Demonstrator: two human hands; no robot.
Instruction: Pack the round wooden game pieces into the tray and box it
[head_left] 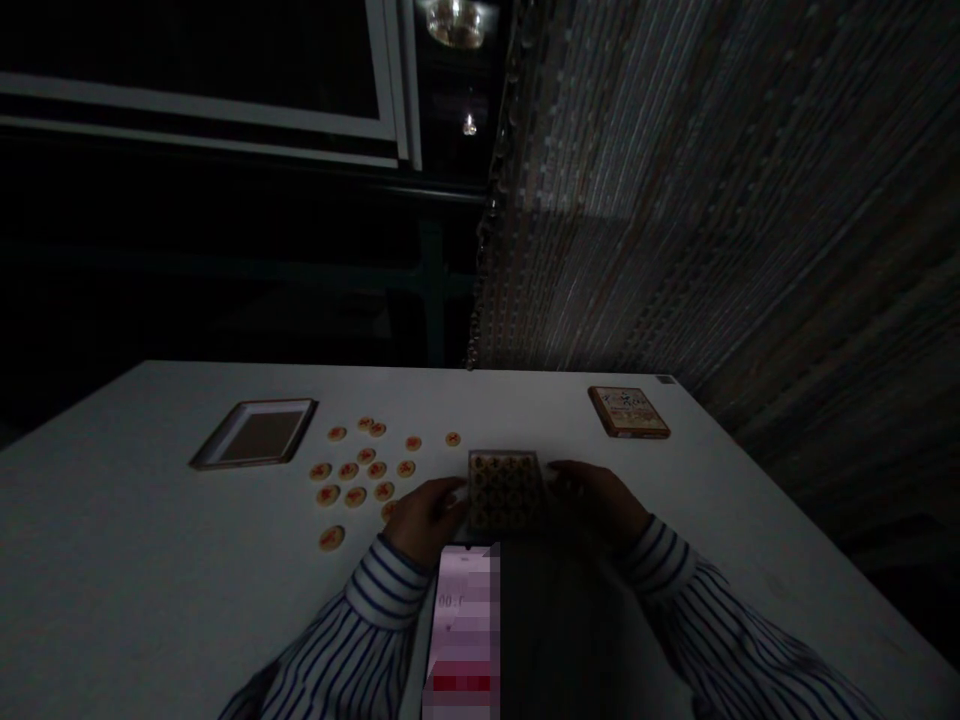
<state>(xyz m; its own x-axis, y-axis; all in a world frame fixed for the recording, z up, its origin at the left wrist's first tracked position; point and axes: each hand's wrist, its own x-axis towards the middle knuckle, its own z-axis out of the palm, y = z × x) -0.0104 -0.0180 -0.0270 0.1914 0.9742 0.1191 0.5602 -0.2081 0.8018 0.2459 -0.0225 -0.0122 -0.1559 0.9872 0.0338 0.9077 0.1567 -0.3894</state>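
Note:
A small clear-walled box of Chinese chess pieces (504,492) is in front of me, its round pieces set in rows. My left hand (429,518) grips the box's left side between thumb and fingers. At its right side, my right hand (600,495) has its fingers bent against the edge; dim light blurs the exact contact. Several loose round chess pieces (348,471) with red characters lie face up on the table, left of the box. One of them is partly hidden behind my left hand.
The white table (187,560) bears a shallow open box part (259,435) at the left and a printed box lid (628,412) at the far right. A lit phone (461,620) lies between my forearms. Beyond the table's right side hangs a string curtain (600,200).

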